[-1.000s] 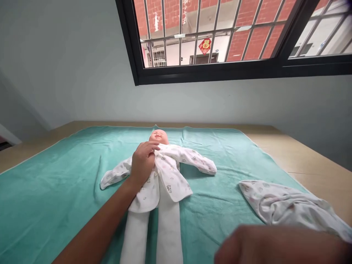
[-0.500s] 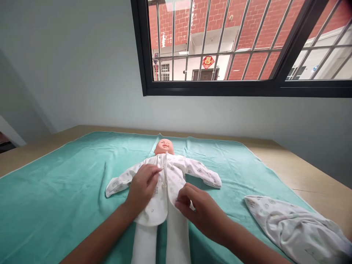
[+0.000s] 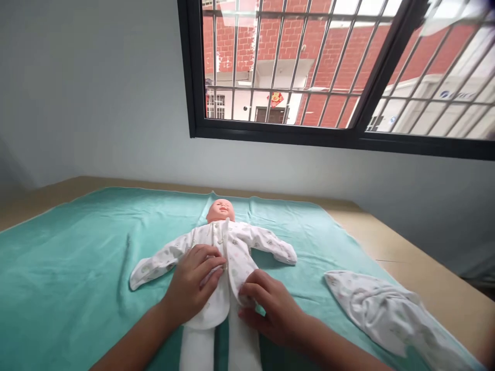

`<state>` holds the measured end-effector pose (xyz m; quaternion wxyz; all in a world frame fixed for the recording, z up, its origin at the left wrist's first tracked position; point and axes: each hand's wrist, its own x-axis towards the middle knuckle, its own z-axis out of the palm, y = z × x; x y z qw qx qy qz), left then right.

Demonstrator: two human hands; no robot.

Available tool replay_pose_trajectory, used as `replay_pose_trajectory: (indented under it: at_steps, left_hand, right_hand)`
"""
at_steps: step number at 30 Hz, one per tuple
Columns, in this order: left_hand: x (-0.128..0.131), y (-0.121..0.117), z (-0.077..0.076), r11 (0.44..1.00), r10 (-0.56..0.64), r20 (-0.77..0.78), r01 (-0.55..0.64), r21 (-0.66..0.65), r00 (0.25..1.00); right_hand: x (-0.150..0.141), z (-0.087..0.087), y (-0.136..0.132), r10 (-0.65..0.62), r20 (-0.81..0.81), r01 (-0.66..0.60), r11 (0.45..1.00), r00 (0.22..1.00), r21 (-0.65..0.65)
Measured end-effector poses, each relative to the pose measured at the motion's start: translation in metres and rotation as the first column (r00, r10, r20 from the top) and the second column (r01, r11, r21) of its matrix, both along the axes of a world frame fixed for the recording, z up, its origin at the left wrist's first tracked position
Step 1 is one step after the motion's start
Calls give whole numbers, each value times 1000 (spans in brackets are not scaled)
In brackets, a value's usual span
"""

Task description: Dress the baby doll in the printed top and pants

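Note:
A baby doll (image 3: 220,210) lies face up on a teal blanket (image 3: 77,257), dressed in a white printed top (image 3: 235,245) with sleeves spread; its white legs (image 3: 197,350) point toward me. My left hand (image 3: 191,283) rests on the left front panel of the top, fingers curled against the cloth near the centre opening. On the lower edge of the right front panel my right hand (image 3: 270,306) has its fingers bent and pinching the fabric.
A crumpled white printed garment (image 3: 386,314) lies on the blanket at the right. The blanket covers a wooden platform (image 3: 417,263) against a pale wall. Above is a black-framed barred window (image 3: 309,67).
My left hand slid down the doll's chest from the collar to the waist. My right hand came in from the lower right and settled on the top's right panel. The view shifted slightly.

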<state>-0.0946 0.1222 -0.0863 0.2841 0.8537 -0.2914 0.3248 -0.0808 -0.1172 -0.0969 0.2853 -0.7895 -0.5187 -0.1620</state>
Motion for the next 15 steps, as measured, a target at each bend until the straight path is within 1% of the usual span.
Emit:
replay_pose_trajectory:
  at_steps: [2,4,5,6,7,8,9,10,11,13,14,15]
  left_hand:
    - [-2,0,1,999,-35,31,35,18,999]
    - [-3,1,1,998,-50,66,48,33,997]
    - [-4,1,1,998,-51,83,48,39,995]
    - [-4,1,1,998,-48,95,45,42,994]
    - [-4,1,0,998,-45,106,41,41,993]
    - [-4,1,0,999,-41,110,36,39,993]
    - [-4,1,-1,999,-34,112,30,35,993]
    - [-4,1,-2,999,-28,113,24,32,993]
    - [-3,1,-2,999,-21,113,18,28,993]
    - [-3,1,-4,1000,-12,118,9,19,993]
    - [-2,1,-4,1000,-9,122,7,14,993]
    - [-2,1,-5,1000,-6,123,5,11,992]
  right_hand:
    - [-12,10,-14,33,127,-18,993,991,-117]
    - [-27,17,-39,27,212,26,969,977,-244]
    - [-35,19,-56,-16,228,81,957,974,-279]
    - [-41,19,-77,-93,237,161,944,967,-287]
    - [-46,19,-101,-194,251,259,930,948,-261]
    - [-50,18,-128,-313,266,375,899,912,-228]
    - [-52,17,-157,-441,273,501,839,855,-212]
    - [-53,17,-185,-569,242,616,753,786,-230]
    - [-53,18,-213,-671,201,699,667,714,-257]
    - [-52,19,-258,-811,153,811,512,565,-284]
    - [-52,20,-274,-847,128,833,461,516,-307]
    - [-53,20,-285,-874,106,857,429,474,-286]
